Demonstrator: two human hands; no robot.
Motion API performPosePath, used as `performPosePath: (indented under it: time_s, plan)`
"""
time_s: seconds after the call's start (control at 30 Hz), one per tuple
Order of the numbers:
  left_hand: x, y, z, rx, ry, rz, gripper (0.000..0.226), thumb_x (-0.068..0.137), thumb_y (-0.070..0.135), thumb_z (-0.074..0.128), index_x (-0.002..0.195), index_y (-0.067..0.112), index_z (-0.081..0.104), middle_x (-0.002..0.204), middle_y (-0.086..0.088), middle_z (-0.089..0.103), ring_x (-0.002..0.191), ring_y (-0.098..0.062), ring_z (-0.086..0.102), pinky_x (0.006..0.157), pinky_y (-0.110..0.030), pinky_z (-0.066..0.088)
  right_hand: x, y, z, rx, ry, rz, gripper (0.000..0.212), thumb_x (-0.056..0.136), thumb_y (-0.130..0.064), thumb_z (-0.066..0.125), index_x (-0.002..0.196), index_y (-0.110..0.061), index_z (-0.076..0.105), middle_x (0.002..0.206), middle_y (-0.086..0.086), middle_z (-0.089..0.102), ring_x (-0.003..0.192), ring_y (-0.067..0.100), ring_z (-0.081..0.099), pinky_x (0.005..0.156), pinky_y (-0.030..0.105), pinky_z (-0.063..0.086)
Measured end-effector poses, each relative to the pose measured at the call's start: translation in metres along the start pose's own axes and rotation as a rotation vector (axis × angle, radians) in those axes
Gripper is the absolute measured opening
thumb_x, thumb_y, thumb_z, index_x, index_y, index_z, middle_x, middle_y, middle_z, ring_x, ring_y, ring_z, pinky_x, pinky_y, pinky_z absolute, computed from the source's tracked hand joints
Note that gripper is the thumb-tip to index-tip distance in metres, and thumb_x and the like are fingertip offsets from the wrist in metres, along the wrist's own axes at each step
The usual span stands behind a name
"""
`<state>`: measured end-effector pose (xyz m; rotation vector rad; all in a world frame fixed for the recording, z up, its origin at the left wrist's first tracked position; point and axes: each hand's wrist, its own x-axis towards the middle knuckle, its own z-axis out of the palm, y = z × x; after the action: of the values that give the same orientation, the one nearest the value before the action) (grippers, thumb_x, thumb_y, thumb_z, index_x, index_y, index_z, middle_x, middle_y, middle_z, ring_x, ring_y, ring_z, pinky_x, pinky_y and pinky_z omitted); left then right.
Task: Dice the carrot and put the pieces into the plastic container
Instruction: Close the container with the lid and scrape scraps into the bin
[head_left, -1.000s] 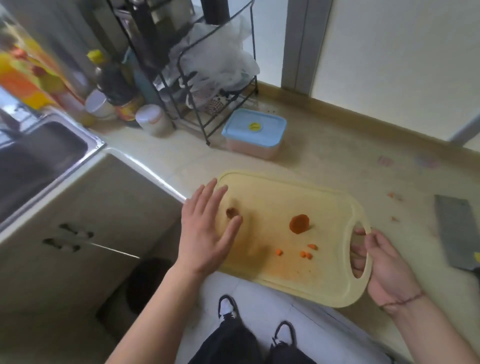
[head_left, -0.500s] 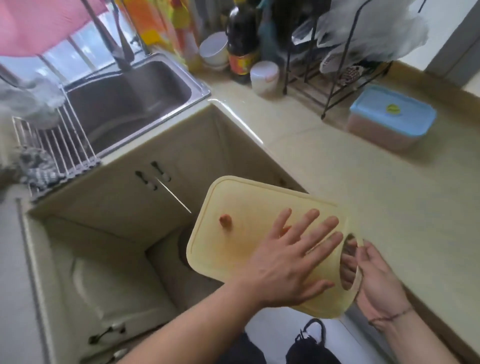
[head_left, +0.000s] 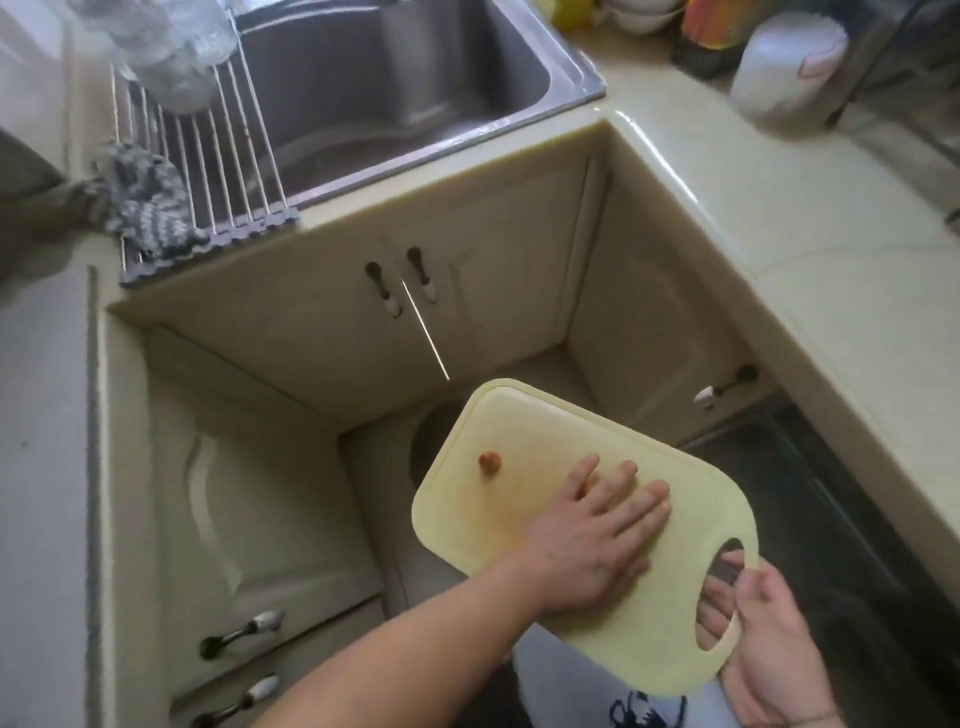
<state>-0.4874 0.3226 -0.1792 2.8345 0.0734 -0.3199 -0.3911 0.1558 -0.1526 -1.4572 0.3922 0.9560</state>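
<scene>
**Cutting board held out over the floor corner, below the counter**

Right hand (head_left: 774, 644) grips the handle end of the yellow cutting board (head_left: 540, 441); fingers pass through the handle hole, thumb on top. Left hand (head_left: 597, 535) lies flat on the board surface, fingers straight and spread. Board tilted, far-left corner lowest. One small carrot piece (head_left: 489, 462) sits on the board just left of the left fingertips; a trace of orange shows between two fingers, unclear what. Plastic container out of view. Steel sink (head_left: 415, 78) far left, drying rack (head_left: 208, 171) and grey cloth (head_left: 140, 197) beside it. Cabinet doors (head_left: 467, 291) beyond the board. White jar (head_left: 779, 67) on the counter, far right.
</scene>
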Motion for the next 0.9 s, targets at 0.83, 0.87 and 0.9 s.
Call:
performPosePath:
  time_s: [0.83,0.87,0.9]
  plan:
    - [0.005,-0.187,0.224,-0.401,0.170,-0.522,0.045,0.107,0.027,0.045,0.151,0.019,0.047,0.157,0.000,0.044,0.146,-0.020,0.040,0.120,-0.049,0.032,0.101,0.109,0.070,-0.105,0.133,0.020,0.022,0.105,-0.026,0.035,0.091,-0.018,0.051,0.081,0.017,0.074,0.076,0.039,0.062,0.070,0.043,0.044]
    - [0.007,-0.192,0.230,-0.398,0.146,-0.581,0.046,0.108,0.030,0.041,0.153,0.022,0.044,0.160,0.002,0.040,0.148,-0.018,0.036,0.123,-0.047,0.028,0.104,0.109,0.070,-0.121,0.154,0.021,0.023,0.105,-0.025,0.034,0.092,-0.018,0.051,0.082,0.018,0.073,0.077,0.040,0.061,0.069,0.043,0.044]
    - [0.008,-0.198,0.234,-0.399,0.116,-0.641,0.047,0.109,0.034,0.035,0.155,0.026,0.039,0.162,0.005,0.036,0.150,-0.016,0.031,0.125,-0.045,0.023,0.107,0.110,0.070,-0.141,0.171,0.018,0.024,0.105,-0.024,0.033,0.092,-0.017,0.051,0.083,0.019,0.072,0.078,0.040,0.061,0.069,0.043,0.044]
